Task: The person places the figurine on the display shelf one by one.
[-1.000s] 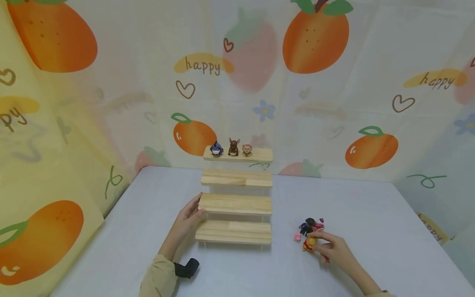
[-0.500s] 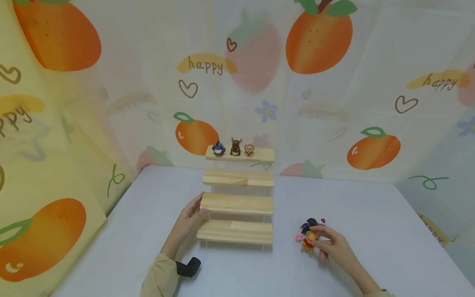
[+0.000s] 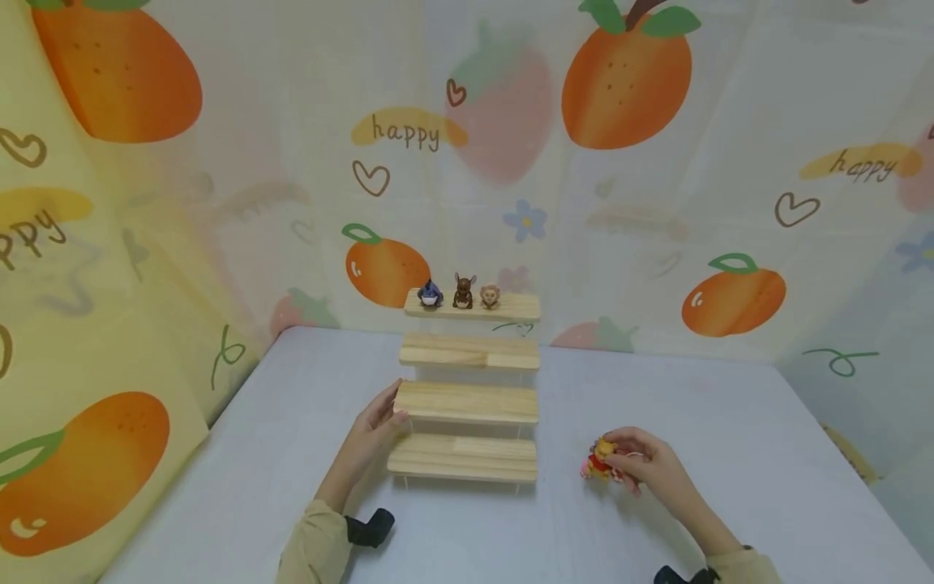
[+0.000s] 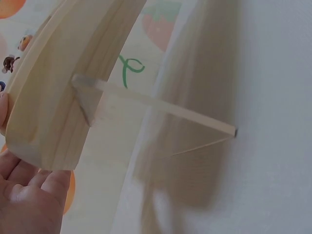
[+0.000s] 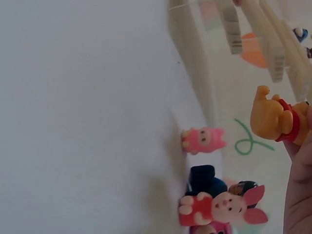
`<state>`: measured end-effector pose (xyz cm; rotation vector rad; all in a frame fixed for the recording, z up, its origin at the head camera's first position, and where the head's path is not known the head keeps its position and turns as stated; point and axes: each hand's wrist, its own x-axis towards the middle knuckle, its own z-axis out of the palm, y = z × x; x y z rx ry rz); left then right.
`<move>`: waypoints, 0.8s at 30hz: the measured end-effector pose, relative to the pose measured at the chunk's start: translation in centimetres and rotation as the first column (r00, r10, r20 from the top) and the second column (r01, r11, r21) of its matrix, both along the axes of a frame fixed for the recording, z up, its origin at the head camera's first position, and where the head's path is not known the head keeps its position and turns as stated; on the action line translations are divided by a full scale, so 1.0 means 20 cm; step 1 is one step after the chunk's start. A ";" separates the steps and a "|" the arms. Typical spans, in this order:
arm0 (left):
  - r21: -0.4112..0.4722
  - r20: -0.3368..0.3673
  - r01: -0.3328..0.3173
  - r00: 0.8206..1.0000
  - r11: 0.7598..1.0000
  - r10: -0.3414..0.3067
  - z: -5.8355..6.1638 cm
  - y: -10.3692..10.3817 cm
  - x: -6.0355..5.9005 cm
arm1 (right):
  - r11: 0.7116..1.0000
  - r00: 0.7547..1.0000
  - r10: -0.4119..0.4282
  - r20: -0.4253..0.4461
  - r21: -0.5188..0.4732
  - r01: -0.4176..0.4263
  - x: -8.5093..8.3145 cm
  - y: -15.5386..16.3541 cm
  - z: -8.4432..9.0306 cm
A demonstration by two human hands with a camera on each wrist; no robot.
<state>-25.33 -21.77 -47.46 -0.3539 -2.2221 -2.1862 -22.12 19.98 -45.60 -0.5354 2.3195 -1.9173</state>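
My right hand (image 3: pixel 626 459) pinches a yellow bear figurine in a red shirt (image 3: pixel 601 456), held just off the table right of the wooden stepped shelf (image 3: pixel 467 402). In the right wrist view the bear (image 5: pixel 274 120) hangs at my fingertips (image 5: pixel 298 161) above a small pink pig (image 5: pixel 202 140), a dark-haired figure (image 5: pixel 206 179) and a pink-eared figure in red (image 5: pixel 222 207). My left hand (image 3: pixel 385 412) rests flat against the left end of the shelf's second step from the bottom (image 4: pixel 58 97). The top step carries a blue (image 3: pixel 430 294), a brown (image 3: pixel 463 290) and a tan figurine (image 3: pixel 490 295).
The shelf stands mid-table on clear supports (image 4: pixel 161 109), near the fruit-print backdrop (image 3: pixel 627 81) that closes in the back and both sides. A pink figurine (image 3: pixel 586 469) stands on the white table (image 3: pixel 730 422) left of my right hand. Black wrist straps (image 3: pixel 370 527) show at both cuffs.
My right hand has closed on the yellow bear and raised it slightly, now covering the other small figures. The left hand stays on the shelf's end.
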 end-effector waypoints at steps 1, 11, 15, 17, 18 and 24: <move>-0.005 0.006 0.001 1.000 1.000 -0.001 0.02 0.00 0.01 | 1.000 1.000 0.011 -0.004 -0.007 -0.011 -0.01 0.00 0.01; -0.001 0.007 -0.005 1.000 1.000 0.005 -0.01 -0.01 -0.01 | 1.000 1.000 -0.025 -0.005 0.015 0.025 -0.07 -0.07 0.09; -0.009 -0.015 -0.009 1.000 1.000 0.008 -0.02 -0.01 -0.01 | 0.998 0.999 -0.052 -0.013 0.024 0.052 -0.10 -0.09 0.13; -0.008 -0.016 -0.007 1.000 1.000 0.007 -0.02 -0.01 -0.01 | 0.998 0.998 -0.057 -0.016 0.031 0.057 -0.11 -0.10 0.15; -0.009 -0.013 -0.007 1.000 1.000 0.007 -0.02 -0.01 0.00 | 0.998 0.998 -0.059 -0.016 0.036 0.059 -0.11 -0.10 0.16; -0.014 0.011 -0.020 1.000 1.000 0.020 -0.02 -0.01 0.00 | 0.997 0.997 -0.071 -0.008 0.032 0.072 -0.15 -0.14 0.22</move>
